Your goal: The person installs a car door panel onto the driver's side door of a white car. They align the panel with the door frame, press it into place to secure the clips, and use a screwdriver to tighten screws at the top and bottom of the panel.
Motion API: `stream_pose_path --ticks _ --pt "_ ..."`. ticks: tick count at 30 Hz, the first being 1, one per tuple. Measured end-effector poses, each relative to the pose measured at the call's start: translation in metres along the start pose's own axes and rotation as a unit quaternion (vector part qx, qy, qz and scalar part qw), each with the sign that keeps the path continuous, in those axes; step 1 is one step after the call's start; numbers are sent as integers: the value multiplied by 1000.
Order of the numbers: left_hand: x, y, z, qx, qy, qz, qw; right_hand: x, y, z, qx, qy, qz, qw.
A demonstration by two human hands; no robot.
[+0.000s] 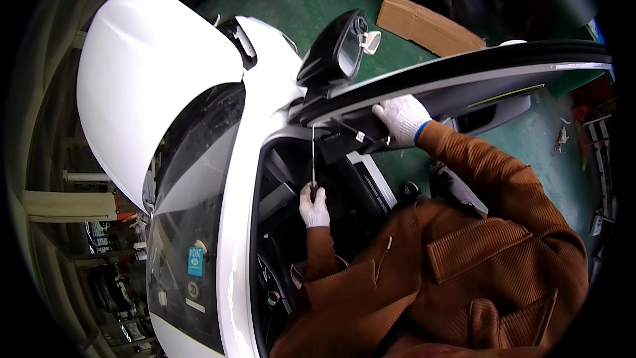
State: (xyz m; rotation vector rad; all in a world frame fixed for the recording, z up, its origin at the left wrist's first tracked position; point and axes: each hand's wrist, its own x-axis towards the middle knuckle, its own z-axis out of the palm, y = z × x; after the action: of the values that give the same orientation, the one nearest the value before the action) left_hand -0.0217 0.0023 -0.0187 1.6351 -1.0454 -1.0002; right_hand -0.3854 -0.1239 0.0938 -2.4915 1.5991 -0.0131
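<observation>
My left hand (314, 208), in a white knit glove, is closed round the dark handle of a screwdriver (313, 156). Its long thin shaft points away from me, and the tip meets the front corner of the open car door (457, 85), just below the side mirror (348, 53). My right hand (402, 119), gloved in white with a blue cuff, grips the inner side of that door near its upper edge; some of its fingertips are hidden. Beside it, a dark trim piece (344, 142) with a small white tag sits at the door's front end.
A white car (233, 238) stands at my left, its hood (132, 59) raised. Flattened cardboard (427, 24) lies on the green floor beyond the door. Shelving with parts (109, 285) lines the far left. Metal frames (599, 159) stand at the right.
</observation>
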Motion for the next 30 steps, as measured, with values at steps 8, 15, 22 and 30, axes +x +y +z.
stream_pose_path --ticks 8,15,22,30 --pt "7 16 -25 -511 -241 -286 774 4 -1 5 -40 -29 4 999" --pt "-4 8 -20 -90 -21 -52 994 2 -5 5 -11 11 -16 1000" --pt "10 10 -18 -345 -126 -155 917 1 -1 14 -29 26 -22 999" --pt "15 15 -31 -247 -209 -160 933 -2 -6 2 -29 22 -17 999"
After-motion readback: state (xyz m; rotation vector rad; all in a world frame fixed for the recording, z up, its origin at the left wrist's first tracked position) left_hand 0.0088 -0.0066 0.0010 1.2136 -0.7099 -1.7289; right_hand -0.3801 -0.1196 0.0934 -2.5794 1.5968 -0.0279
